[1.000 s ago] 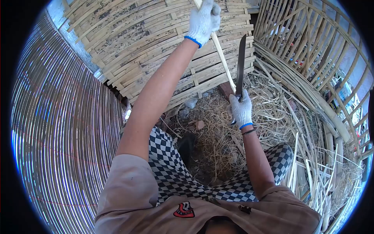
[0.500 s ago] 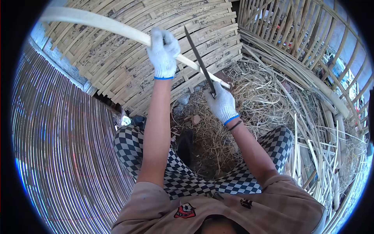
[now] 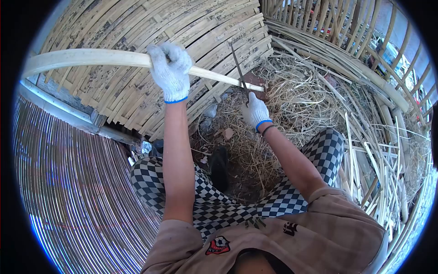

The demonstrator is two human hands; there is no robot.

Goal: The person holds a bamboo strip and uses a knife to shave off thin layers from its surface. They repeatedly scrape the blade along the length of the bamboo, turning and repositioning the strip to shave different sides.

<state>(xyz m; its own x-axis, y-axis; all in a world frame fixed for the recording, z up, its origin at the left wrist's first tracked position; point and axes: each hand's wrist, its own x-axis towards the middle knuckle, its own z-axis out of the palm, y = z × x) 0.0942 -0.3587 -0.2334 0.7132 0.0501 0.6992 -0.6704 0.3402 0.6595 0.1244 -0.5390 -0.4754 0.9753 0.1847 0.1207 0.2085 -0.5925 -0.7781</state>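
My left hand, in a white knit glove with a blue cuff, is closed around a long pale bamboo strip. The strip arcs away to the left, and its short end points right, above the shavings. In my right hand, gloved the same way, is the handle of a long dark knife. The narrow blade points up and slightly left, crossing the strip close to its right end. My right fingers hide most of the handle.
A woven bamboo panel leans ahead. Curly bamboo shavings cover the ground between and beyond my checkered knees. Split bamboo pieces lie at the right, below a slatted bamboo fence. A ribbed surface spans the left.
My left hand has moved left and slightly down with the bamboo strip, which now lies flatter. The knife has shifted lower and stands nearer the strip's right end.
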